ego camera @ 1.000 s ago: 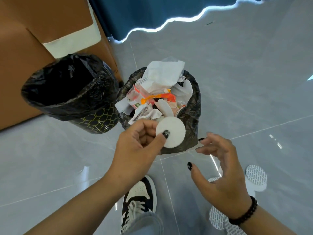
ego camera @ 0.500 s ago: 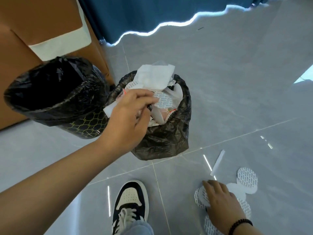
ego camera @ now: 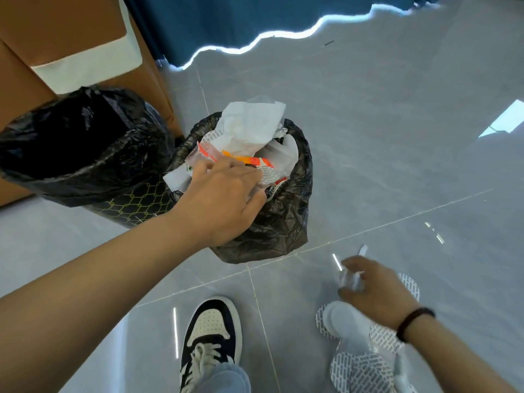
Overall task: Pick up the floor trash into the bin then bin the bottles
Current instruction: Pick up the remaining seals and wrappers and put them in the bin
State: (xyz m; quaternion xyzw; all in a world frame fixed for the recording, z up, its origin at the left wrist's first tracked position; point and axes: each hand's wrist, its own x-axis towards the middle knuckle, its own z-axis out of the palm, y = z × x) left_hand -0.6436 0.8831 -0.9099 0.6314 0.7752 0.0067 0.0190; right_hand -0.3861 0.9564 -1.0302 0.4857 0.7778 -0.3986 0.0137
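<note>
A small bin (ego camera: 283,222) lined with a black bag is heaped with white paper (ego camera: 249,129) and orange wrappers. My left hand (ego camera: 224,199) lies palm down on that heap at the near rim, fingers bent onto the wrappers; what is under the palm is hidden. Low on the right, my right hand (ego camera: 374,293) is blurred just above the floor, fingers pinched on a clear plastic scrap (ego camera: 348,279). Round patterned foil discs (ego camera: 360,370) and a white disc (ego camera: 340,319) lie on the tiles by that hand. No bottle shows.
A second, larger bin (ego camera: 85,154) with a black liner stands left of the full one, against a brown cabinet (ego camera: 56,24). A thin white strip (ego camera: 362,249) lies on the grey tiles. My shoe (ego camera: 211,336) is below the bins. A blue curtain (ego camera: 226,18) hangs behind.
My left hand carried the round disc over the full bin and sank onto the trash; the disc is out of sight. My right hand dropped to the floor litter and closed on a clear scrap.
</note>
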